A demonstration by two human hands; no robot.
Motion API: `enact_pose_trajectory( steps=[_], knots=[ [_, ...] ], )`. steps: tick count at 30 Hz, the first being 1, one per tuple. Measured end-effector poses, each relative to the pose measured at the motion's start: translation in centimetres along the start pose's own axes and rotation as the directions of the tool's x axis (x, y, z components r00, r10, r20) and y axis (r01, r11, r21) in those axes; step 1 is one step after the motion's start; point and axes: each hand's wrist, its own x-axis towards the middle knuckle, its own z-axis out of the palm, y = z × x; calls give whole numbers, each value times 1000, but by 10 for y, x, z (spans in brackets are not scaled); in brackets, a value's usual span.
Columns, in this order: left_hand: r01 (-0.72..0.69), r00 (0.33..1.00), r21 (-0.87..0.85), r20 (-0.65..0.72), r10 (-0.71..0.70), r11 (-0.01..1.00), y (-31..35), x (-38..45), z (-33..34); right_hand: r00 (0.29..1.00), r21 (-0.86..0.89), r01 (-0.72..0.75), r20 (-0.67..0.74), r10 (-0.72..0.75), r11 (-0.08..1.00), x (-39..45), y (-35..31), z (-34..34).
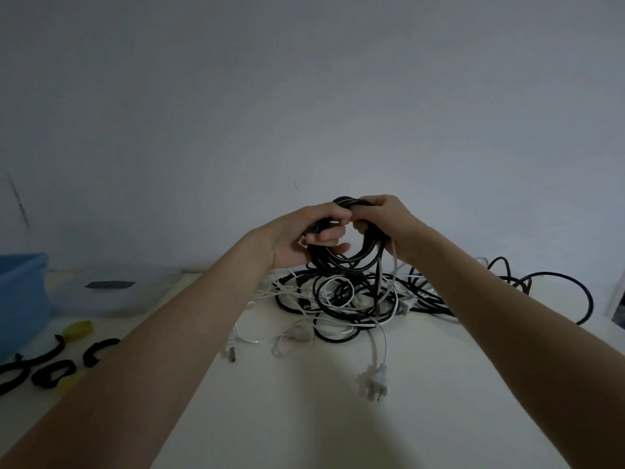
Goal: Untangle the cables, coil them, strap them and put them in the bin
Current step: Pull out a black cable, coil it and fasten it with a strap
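A tangle of black and white cables (345, 299) lies on the white table (304, 418). Above it both hands hold up a bunch of black cable loops (363, 247). My left hand (304, 236) grips the loops' left side, fingers curled round them. My right hand (382, 216) grips the top of the same loops, and a white cable hangs down from it. A white plug (373, 384) lies nearest me on the table. A long black cable (575, 289) loops off to the right.
A blue bin (20, 299) stands at the far left, with a clear lidded container (111, 292) beside it. Black straps (50, 370) and yellow straps (79, 330) lie in front of the bin. A plain wall rises behind the table.
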Motion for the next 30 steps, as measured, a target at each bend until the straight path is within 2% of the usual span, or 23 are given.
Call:
enact_pose_trajectory(
  steps=[2, 5, 9, 11, 13, 15, 17, 18, 21, 23, 25, 30],
  knots=[
    [7, 1000, -53, 27, -6, 999, -6, -1, -1, 1000, 22, 4, -26, -3, 1000, 3, 2, 7],
    [1, 992, -146, 126, 18, 989, -9, -8, -3, 999, 1, 12, 49, -12, 1000, 3, 1, 13],
    [-124, 921, -335, 310, 234, 934, 7, -11, 5, 984, -28, 100, 151, -94, 995, 7, -7, 14],
    [-243, 912, -468, 187, 364, 850, 17, -8, 11, 975, 4, 50, 218, -50, 999, 5, -8, 11],
    [-407, 893, -475, -25, 450, 780, 28, -5, 15, 965, 45, -25, 260, 12, 999, 0, -1, 6],
    [-501, 856, -451, -131, 500, 739, 33, 0, 16, 963, -33, -62, 262, 69, 998, -6, 14, 1],
    [-512, 859, -414, -213, 466, 753, 35, 6, 18, 957, -287, -60, 257, 137, 956, -10, 25, 2],
    [-504, 863, -394, -273, 426, 769, 35, 9, 19, 949, -445, -40, 264, 174, 895, -11, 27, 6],
    [-475, 859, -311, -369, 355, 823, 25, 17, 17, 926, -797, 91, 288, 244, 596, -11, 28, 26],
    [-414, 868, -154, -362, 339, 897, 15, 22, 11, 915, -863, 165, 315, 251, 478, -13, 25, 37],
    [-321, 883, 54, -343, 319, 946, 7, 23, 3, 910, -860, 209, 345, 229, 466, -17, 17, 39],
    [-100, 922, 427, -300, 245, 899, -6, 7, -21, 926, -856, 271, 356, 122, 441, -19, -7, 8]
  ],
)
